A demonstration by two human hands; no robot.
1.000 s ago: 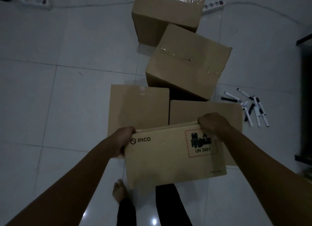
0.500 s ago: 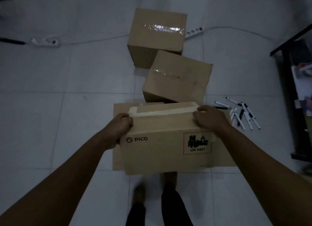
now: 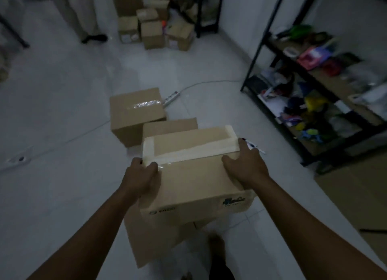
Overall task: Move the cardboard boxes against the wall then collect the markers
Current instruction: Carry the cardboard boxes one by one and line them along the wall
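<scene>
A dim room with a pale tiled floor is seen, bounded on the right by a black shelving rack and at the far end by a wall against which a cluster of small cartons is stacked. A taped cardboard box is held clear of the floor between both hands: the left hand is curled round its left top edge, the right hand is clamped over its right top edge, so each grip is closed on the box. Its long axis runs across the body, and the far wall lies straight ahead, well apart. Two more boxes are left on the floor just beyond. What may be markers are glimpsed beside the right hand, though blur prevents certainty.
</scene>
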